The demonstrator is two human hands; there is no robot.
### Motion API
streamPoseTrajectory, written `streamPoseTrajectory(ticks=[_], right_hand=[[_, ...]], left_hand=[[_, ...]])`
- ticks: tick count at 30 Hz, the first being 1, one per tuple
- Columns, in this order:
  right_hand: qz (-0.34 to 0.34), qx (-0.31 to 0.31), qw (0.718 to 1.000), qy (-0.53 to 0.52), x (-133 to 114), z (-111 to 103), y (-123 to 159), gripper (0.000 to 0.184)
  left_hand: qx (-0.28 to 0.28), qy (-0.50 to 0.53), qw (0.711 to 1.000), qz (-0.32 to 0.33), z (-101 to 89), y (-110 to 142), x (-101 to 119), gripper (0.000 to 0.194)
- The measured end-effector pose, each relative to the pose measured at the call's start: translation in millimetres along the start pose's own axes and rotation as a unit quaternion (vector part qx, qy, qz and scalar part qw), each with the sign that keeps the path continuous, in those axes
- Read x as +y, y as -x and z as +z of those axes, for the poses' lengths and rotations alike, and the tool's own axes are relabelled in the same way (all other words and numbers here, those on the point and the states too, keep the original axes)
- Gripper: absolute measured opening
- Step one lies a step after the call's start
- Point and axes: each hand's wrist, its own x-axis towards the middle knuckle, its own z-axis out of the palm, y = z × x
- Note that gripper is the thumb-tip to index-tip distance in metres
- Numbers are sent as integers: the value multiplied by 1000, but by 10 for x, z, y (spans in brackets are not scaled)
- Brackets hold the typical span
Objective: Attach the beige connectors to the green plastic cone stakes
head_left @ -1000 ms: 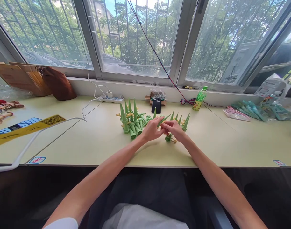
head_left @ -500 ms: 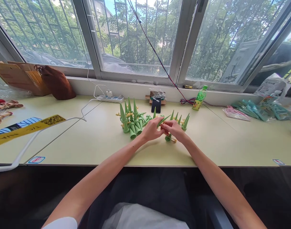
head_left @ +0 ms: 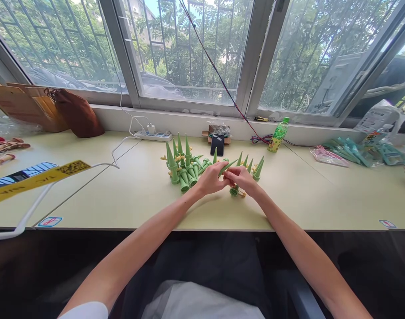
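One green cone (head_left: 227,167): tilted between the two hands, just above the middle of the bench (head_left: 322,199), its tip up and to the right.
Left hand (head_left: 213,178): fingers closed around the cone.
Right hand (head_left: 241,178): fingers pinched together at the cone's lower end; I can't make out what small piece they grip.
Cones by the left hand (head_left: 185,166): a crowd of them, some upright, some lying over, with yellow bits sticking out.
Cones by the right hand (head_left: 258,169): a smaller bunch, tips up.
Lying green piece (head_left: 234,191): open end towards the person, just below the right hand, a yellow bit beside it.
Phone (head_left: 217,145): behind the hands, leaning by a small carton.
Green bottle (head_left: 278,135): upright, right of the phone, near the window wall.
Brown bag (head_left: 78,113): far left, against cardboard (head_left: 25,106).
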Motion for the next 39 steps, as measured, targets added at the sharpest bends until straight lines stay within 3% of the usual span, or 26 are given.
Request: streamPoseTrajectory(ticks=[39], right_hand=[[5, -6, 1000, 30, -68, 5, 29, 36]], left_hand=[[-16, -2, 1000, 3, -34, 5, 36, 48]])
